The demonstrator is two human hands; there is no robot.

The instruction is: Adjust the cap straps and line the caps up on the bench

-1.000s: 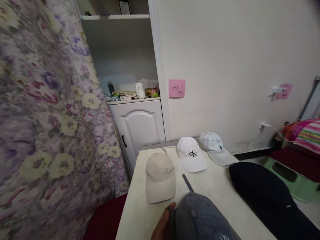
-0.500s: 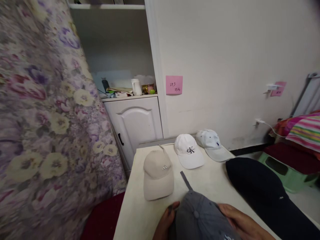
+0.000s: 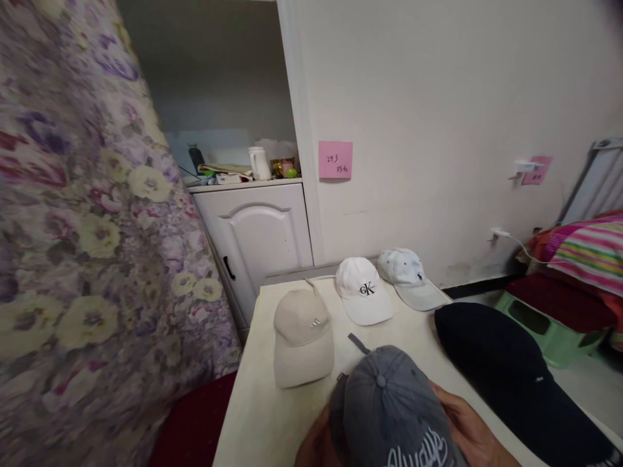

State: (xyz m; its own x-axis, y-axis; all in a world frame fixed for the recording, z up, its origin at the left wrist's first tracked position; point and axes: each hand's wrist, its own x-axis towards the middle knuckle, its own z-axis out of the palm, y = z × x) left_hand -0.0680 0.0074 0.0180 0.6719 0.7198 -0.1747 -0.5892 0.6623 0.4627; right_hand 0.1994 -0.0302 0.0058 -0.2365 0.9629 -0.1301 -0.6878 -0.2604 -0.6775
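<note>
A grey baseball cap (image 3: 389, 395) with white "Always" lettering is held between my two hands at the bottom of the view. My left hand (image 3: 313, 441) grips its left side, fingers mostly hidden behind the fabric. On the other side, my right hand (image 3: 467, 421) is closed around the cap's edge. The cap's loose strap points away from me over the table. Left of it lies a beige cap (image 3: 302, 337) with a small logo. Behind are a white cap (image 3: 363, 292) with black letters and a pale blue cap (image 3: 411, 280). A black cap (image 3: 511, 370) lies to the right.
The caps lie on a cream-topped table (image 3: 243, 408). A floral curtain (image 3: 92, 259) hangs at left, beside a white cabinet (image 3: 257, 233) with small items on its shelf. A green stool (image 3: 559, 350) with a dark red top stands at right.
The grey cap has come up and tilted, so its white lettering shows more. My left fingers have slipped out of sight behind it. The view has shifted slightly.
</note>
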